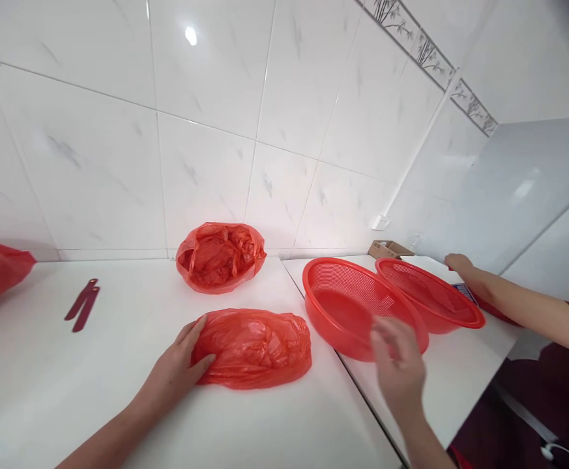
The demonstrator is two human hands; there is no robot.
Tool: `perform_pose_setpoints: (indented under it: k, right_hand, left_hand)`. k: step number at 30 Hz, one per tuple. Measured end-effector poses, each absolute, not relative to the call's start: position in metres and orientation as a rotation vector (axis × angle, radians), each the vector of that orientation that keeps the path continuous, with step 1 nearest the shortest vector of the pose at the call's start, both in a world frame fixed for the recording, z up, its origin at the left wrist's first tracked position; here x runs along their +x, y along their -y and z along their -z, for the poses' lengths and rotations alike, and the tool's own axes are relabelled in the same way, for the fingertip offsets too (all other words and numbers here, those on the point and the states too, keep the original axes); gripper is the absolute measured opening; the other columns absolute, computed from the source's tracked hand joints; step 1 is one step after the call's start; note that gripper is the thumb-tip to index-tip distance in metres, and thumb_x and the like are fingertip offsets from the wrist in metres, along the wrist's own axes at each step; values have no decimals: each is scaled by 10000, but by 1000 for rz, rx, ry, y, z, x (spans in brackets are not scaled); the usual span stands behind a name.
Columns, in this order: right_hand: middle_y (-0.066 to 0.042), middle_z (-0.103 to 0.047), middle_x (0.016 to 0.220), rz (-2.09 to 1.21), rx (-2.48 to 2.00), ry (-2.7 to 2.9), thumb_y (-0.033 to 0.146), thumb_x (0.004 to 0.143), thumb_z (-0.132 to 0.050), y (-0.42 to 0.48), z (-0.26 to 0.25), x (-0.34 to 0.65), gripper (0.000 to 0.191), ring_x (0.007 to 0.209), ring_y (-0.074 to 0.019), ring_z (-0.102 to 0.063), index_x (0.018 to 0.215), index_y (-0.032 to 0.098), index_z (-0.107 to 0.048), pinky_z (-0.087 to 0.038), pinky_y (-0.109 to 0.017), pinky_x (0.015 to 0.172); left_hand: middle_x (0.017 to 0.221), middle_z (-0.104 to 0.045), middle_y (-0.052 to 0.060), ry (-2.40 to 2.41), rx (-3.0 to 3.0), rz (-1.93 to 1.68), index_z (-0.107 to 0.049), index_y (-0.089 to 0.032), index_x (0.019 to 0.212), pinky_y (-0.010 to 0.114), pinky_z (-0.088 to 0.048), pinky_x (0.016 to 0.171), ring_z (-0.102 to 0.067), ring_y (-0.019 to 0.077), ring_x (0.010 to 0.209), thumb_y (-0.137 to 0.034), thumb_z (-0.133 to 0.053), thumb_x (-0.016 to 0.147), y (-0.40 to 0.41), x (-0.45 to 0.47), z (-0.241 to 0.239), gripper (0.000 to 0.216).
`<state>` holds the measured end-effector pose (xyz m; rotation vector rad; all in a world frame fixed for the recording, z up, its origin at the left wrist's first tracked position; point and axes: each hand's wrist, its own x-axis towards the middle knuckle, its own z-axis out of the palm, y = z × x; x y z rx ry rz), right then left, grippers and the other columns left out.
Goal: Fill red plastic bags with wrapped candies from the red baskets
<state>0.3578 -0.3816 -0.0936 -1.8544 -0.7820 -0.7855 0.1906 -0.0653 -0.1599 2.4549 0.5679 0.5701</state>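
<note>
My left hand [179, 368] lies flat and open against the near red bag [255, 348] on the white counter [118, 391], pressing its left end without gripping it. My right hand [399, 365] hovers loosely open and empty, just in front of the red colander [357, 306]. A second colander [428, 296] overlaps it behind. Another red bag [220, 256] sits by the wall, and a dark red tool [83, 304] lies farther left. A co-worker's hand [460, 266] rests at far right.

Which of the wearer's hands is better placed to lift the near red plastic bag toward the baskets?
Probably left. The left hand already rests on the filled red plastic bag, while the blurred right hand hangs apart from it, before the red perforated plastic basket.
</note>
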Motion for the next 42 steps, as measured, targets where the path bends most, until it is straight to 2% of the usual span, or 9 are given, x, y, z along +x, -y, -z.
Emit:
perform_pose_setpoints:
  k: [4,8,14,22,27,32,37,40,42]
  right_hand:
    - [-73,-628,1013,839,-1790,145,350,807,-574,451,83,421,344,899,-204,-589,1107,183,-596,-470,-377,827]
    - [-86,-623,983,792,-1906,-43,368,767,-569,488,89,457,383,852,-220,-576,1075,143,-604,-455,-413,813]
    - [-125,-523,1187,774,-2013,96,490,805,-531,467,111,452,478,1116,-267,-475,1156,168,-578,-351,-435,967]
    - [-130,-530,1178,776,-1988,126,463,866,-451,459,118,456,394,1150,-269,-466,1062,161,-611,-325,-439,999]
    - [-169,-532,1193,826,-2003,166,456,903,-372,446,120,459,430,1194,-293,-414,1068,133,-605,-312,-472,1006]
    - [-164,-547,1194,871,-2027,294,481,920,-311,425,123,457,482,1151,-282,-455,1142,134,-563,-322,-471,995]
    - [-144,-596,1157,1061,-2305,690,572,862,-416,424,140,441,505,1215,-349,-426,1126,169,-568,-284,-546,987]
    - [-124,-649,1026,1247,-2437,846,569,855,-450,435,148,427,456,1077,-325,-534,1007,176,-626,-228,-571,1018]
    - [-108,-667,933,1353,-2457,878,544,863,-461,445,148,418,415,947,-290,-581,931,182,-654,-265,-547,1004]
  left_hand:
    - [1433,-406,53,-579,2482,-544,-262,-258,1454,342,-499,925,-552,259,1168,-391,-462,855,63,193,161,645]
    - [1446,-390,58,-605,2511,-509,-252,-246,1456,349,-487,943,-535,261,1189,-414,-441,863,62,195,163,645]
    - [1441,-406,59,-598,2535,-535,-252,-260,1456,353,-484,944,-524,270,1206,-437,-446,865,59,195,167,647]
    - [1405,-466,39,-563,2539,-616,-282,-285,1452,324,-506,917,-563,263,1166,-407,-494,838,55,196,175,661]
    - [1433,-431,30,-567,2531,-600,-273,-289,1455,301,-501,914,-552,253,1180,-405,-472,852,53,196,180,645]
    - [1436,-422,41,-560,2533,-590,-266,-269,1458,313,-495,929,-553,251,1174,-391,-453,864,54,195,179,635]
    - [1434,-424,43,-549,2536,-573,-266,-264,1458,320,-490,942,-553,248,1176,-367,-451,864,55,194,176,630]
    - [1426,-435,41,-559,2534,-574,-274,-266,1456,319,-496,933,-556,251,1172,-375,-456,862,55,195,175,631]
    - [1429,-433,35,-570,2534,-578,-276,-269,1456,316,-495,936,-551,251,1178,-385,-460,860,55,195,177,634]
